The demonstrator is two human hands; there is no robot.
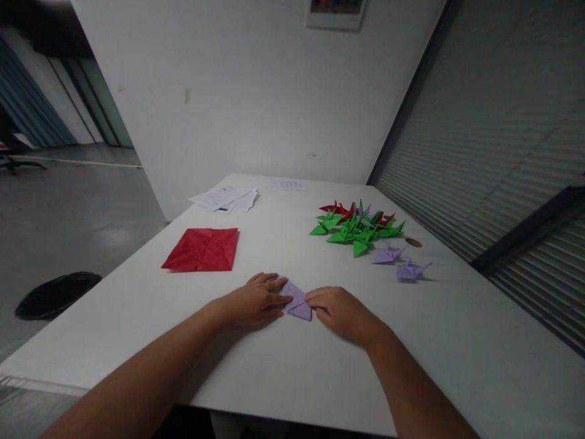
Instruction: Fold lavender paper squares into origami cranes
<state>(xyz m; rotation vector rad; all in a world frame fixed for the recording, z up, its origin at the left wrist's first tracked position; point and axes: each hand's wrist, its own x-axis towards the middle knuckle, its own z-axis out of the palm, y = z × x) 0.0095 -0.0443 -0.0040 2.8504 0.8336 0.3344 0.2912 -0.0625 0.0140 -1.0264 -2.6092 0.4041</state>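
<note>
A folded light-purple sheet of origami paper [298, 303] lies on the white table in front of me. My left hand [258, 300] rests on its left side, fingers stretched out and lying flat over the paper. At the right edge, my right hand [340, 310] pinches the paper between thumb and fingers. My fingers cover parts of both sides of the sheet. Two purple paper cranes [388, 253] sit to the right, beyond my right hand. Behind them is a heap of green and red paper cranes [354, 225] with some purple among them.
Red creased paper [203, 250] lies on the white table [274, 372] at left. Printed sheets [226, 199] are farther back. A small round brown object [414, 242] sits near the blinds [484, 140]. A black-lined bin [57, 296] stands on the floor at left.
</note>
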